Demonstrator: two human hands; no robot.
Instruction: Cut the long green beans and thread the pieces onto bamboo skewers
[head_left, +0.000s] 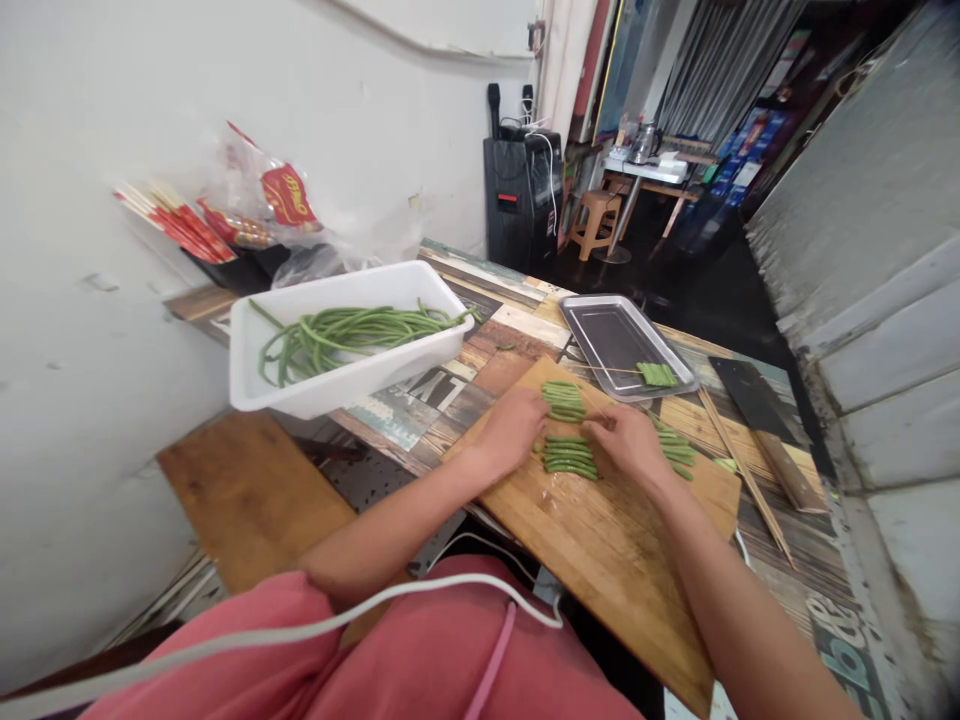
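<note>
On a wooden cutting board (600,560) lie short cut pieces of green bean in small bundles (568,455), with another bundle (564,400) farther back. My left hand (510,432) rests on the board just left of the bundles, its fingers curled and touching them. My right hand (628,440) sits on the right side of the same bundles, fingers pinched toward the pieces. More cut pieces (677,447) lie beyond my right hand.
A white tub (352,375) of long green beans stands at the left. A metal tray (607,335) holds a skewered bean bundle (657,374). Bamboo skewers (742,470) and a cleaver (757,410) lie at the right. A wooden bench (247,495) sits below left.
</note>
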